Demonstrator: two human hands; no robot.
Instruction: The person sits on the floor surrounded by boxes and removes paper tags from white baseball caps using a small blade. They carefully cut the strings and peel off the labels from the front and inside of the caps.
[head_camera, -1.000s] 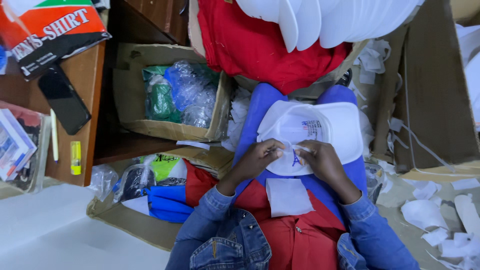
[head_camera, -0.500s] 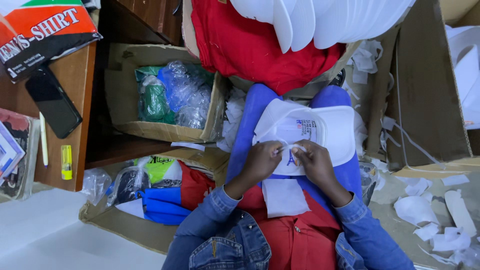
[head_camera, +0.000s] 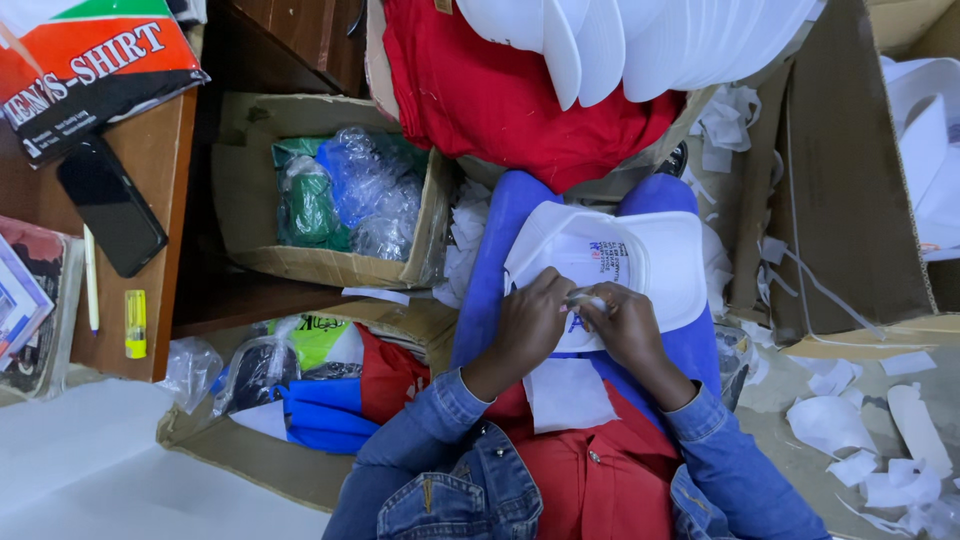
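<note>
Left hand (head_camera: 528, 318) rests curled on the front panel of a white fabric cap with a printed design (head_camera: 610, 265), fingers bent down and pressing the cloth flat against the lap. Right hand (head_camera: 625, 325) sits just beside it, fingertips pinched together on a small clear strip or film (head_camera: 588, 299) at the lower edge of the print; whether the strip is lifting off or being pressed on cannot be told. The cap lies across the blue-trousered thighs (head_camera: 490, 270), brim pointing away to the right. The dark print on the panel appears complete and uncovered in its upper part, while the blue mark below it is half hidden by the fingers, so I judge the work on this cap to be partly done, with the lower portion still in hand. A white rectangular sheet (head_camera: 565, 392) lies on the lap below the wrists, on the red shirt. Further out: a stack of white caps (head_camera: 640, 40) over a red cloth (head_camera: 500, 90), suggesting more pieces; white paper scraps (head_camera: 860, 440) on the floor at right; a cardboard box with plastic-wrapped items (head_camera: 340, 200) at left; a wooden desk (head_camera: 150, 180) carrying a black phone (head_camera: 110, 205) and a yellow marker (head_camera: 134, 323).
</note>
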